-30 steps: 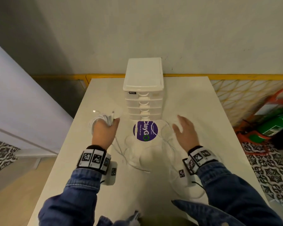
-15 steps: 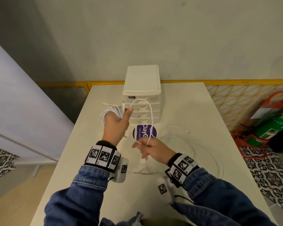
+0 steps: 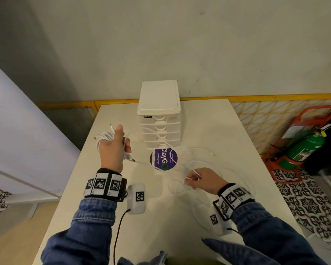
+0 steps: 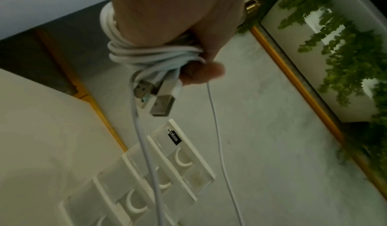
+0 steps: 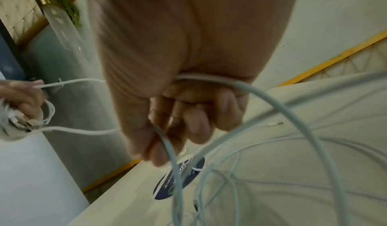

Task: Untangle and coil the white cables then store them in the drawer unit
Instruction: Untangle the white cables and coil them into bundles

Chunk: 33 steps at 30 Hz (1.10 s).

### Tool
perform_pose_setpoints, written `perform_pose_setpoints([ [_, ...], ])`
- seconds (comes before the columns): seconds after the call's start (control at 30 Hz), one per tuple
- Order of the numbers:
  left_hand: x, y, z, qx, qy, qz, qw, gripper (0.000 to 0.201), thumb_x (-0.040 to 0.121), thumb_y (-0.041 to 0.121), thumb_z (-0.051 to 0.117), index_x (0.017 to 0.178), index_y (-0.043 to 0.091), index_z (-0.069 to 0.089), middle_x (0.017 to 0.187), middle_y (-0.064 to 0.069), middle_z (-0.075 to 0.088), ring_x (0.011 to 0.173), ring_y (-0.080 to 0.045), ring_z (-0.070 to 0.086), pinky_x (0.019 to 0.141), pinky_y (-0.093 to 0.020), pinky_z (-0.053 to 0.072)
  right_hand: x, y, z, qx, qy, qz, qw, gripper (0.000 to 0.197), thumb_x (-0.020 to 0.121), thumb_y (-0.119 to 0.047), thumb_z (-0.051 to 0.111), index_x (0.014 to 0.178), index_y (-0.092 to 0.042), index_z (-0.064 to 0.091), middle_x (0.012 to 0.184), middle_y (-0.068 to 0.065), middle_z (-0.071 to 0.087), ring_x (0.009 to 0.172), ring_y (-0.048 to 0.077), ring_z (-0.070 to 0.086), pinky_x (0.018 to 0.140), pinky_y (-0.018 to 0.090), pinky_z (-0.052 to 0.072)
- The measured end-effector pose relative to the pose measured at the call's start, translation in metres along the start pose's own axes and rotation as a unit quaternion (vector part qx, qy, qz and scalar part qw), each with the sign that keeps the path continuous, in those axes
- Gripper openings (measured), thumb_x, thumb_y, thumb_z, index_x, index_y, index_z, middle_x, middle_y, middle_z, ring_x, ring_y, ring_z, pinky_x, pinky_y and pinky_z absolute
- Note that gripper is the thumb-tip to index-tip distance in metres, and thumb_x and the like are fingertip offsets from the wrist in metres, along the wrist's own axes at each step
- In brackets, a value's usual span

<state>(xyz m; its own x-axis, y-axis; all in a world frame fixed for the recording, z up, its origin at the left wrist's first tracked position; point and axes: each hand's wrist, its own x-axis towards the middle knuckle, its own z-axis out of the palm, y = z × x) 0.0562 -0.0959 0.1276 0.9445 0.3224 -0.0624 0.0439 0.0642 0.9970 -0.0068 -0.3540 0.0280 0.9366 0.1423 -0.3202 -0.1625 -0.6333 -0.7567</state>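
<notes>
My left hand (image 3: 114,148) is raised over the table's left side and holds a coil of white cable (image 3: 103,137) wound around it. In the left wrist view the coil (image 4: 146,54) wraps the hand and two USB plugs (image 4: 155,97) hang below the fingers. A loose strand runs from it toward my right hand (image 3: 201,179), which pinches the white cable (image 5: 173,155) near the table's middle. More white cable loops (image 3: 197,161) lie slack on the table. The white drawer unit (image 3: 160,113) stands at the back centre, all drawers closed.
A round purple sticker (image 3: 163,159) lies on the white table (image 3: 208,127) in front of the drawer unit. A green fire extinguisher (image 3: 306,148) on a red stand sits on the floor to the right. A yellow railing (image 3: 256,97) runs behind the table.
My right hand has drawn back toward me and to the right, pulling the strand down from in front of the drawers. My left hand with the coil stays raised at the left.
</notes>
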Motion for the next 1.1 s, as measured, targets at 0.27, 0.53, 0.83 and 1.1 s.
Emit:
perform_pose_setpoints([
  [0.27, -0.001, 0.002, 0.007, -0.08, -0.029, 0.023, 0.996, 0.033, 0.099, 0.034, 0.045, 0.075, 0.015, 0.056, 0.072, -0.005, 0.073, 0.061, -0.014, 0.067, 0.066, -0.029, 0.052, -0.002, -0.006, -0.023, 0.104, 0.058, 0.058, 0.991, 0.024, 0.08, -0.022, 0.072, 0.099, -0.013, 0.059, 0.075, 0.003, 0.061, 0.051, 0.005, 0.054, 0.049, 0.016, 0.044],
  [0.53, -0.013, 0.003, 0.018, -0.108, -0.181, 0.08, 0.974, 0.044, 0.099, 0.04, 0.043, 0.059, 0.019, 0.046, 0.046, -0.001, 0.032, 0.038, -0.014, 0.031, 0.044, -0.024, 0.03, -0.007, -0.065, -0.03, 0.004, 0.351, -0.205, 0.914, 0.106, 0.07, -0.047, 0.074, 0.148, -0.024, 0.006, 0.152, -0.003, 0.02, 0.139, 0.009, 0.018, 0.114, 0.03, 0.019],
  [0.83, -0.025, 0.003, 0.03, -0.105, -0.243, 0.088, 0.96, 0.042, 0.098, 0.039, 0.043, 0.063, 0.014, 0.043, 0.045, 0.001, 0.031, 0.039, -0.014, 0.03, 0.046, -0.023, 0.031, 0.001, -0.084, -0.002, -0.046, 0.144, -0.307, 0.94, 0.04, 0.092, -0.039, 0.041, 0.126, -0.023, 0.057, 0.088, -0.022, 0.056, 0.086, -0.009, 0.053, 0.08, 0.015, 0.042],
  [1.1, -0.021, 0.005, 0.025, -0.119, -0.257, 0.033, 0.958, 0.038, 0.093, 0.041, 0.049, 0.071, 0.01, 0.045, 0.044, 0.002, 0.03, 0.036, -0.011, 0.023, 0.041, -0.021, 0.025, 0.012, -0.042, 0.001, -0.017, 0.174, -0.133, 0.976, 0.024, 0.086, -0.037, 0.061, 0.103, -0.02, 0.062, 0.069, -0.015, 0.046, 0.064, 0.0, 0.045, 0.066, 0.018, 0.034],
])
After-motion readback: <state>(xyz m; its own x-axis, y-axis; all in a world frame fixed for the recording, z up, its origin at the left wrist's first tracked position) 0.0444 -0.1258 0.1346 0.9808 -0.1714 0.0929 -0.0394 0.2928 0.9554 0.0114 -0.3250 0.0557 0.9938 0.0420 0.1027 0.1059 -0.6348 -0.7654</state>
